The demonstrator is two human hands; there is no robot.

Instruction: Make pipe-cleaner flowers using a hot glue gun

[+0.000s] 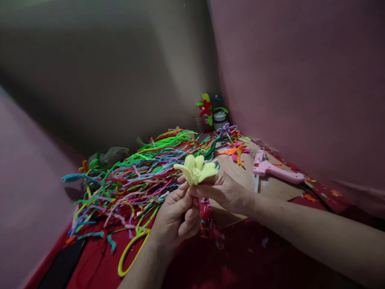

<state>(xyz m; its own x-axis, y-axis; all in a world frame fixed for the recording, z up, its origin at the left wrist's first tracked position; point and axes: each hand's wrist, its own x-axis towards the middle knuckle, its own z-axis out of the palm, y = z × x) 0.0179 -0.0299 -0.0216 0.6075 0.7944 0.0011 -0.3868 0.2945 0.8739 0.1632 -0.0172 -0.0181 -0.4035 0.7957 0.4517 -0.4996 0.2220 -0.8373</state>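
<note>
A pale yellow pipe-cleaner flower (195, 170) with white bits at its centre is held up over the table, its petals spread. My left hand (180, 214) pinches it from below, near the base or stem, fingers curled. Just behind the petals, my right hand (221, 188) grips the flower's base, fingertips touching those of the left. The stem is mostly hidden by my fingers. Behind and left of my hands lies a big heap of coloured pipe cleaners (135, 172).
A pink glue gun (276, 170) rests on a brown board (282, 188) at the right. Finished flowers (205, 107) stand at the back beside a lidded container (220, 119). A yellow handle loop (122, 261) lies on the red cloth (210, 261). Walls close in on the sides.
</note>
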